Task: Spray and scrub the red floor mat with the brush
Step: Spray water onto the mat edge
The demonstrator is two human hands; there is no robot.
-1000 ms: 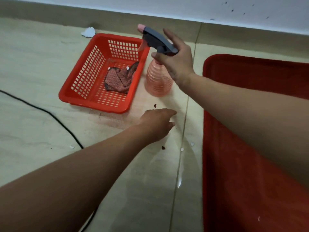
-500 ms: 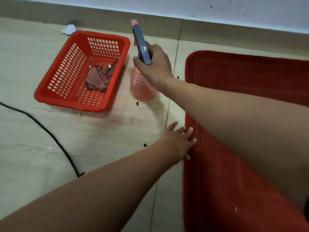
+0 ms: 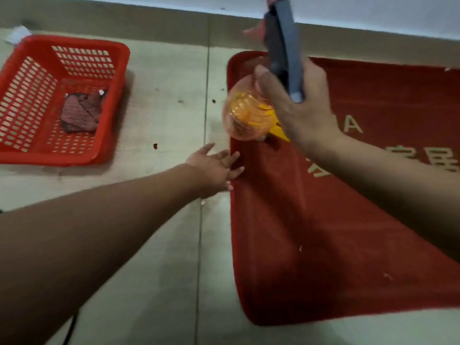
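Observation:
The red floor mat (image 3: 323,232) lies on the tiled floor at the right, with pale lettering on it. My right hand (image 3: 298,105) grips a pink translucent spray bottle (image 3: 245,113) by its grey trigger head, holding it in the air above the mat's upper left part. A yellow object (image 3: 280,133) shows on the mat behind the bottle, mostly hidden; I cannot tell what it is. My left hand (image 3: 216,168) rests with straight, spread fingers on the mat's left edge.
A red plastic basket (image 3: 29,150) with a crumpled reddish cloth (image 3: 81,112) inside stands on the floor at the left. Small bits of debris dot the tiles. A wall skirting runs along the top. A black cable (image 3: 71,327) shows at the bottom left.
My right hand has lifted the spray bottle off the floor and carried it right, over the mat. My left hand stays at the mat's left edge. The view has shifted right.

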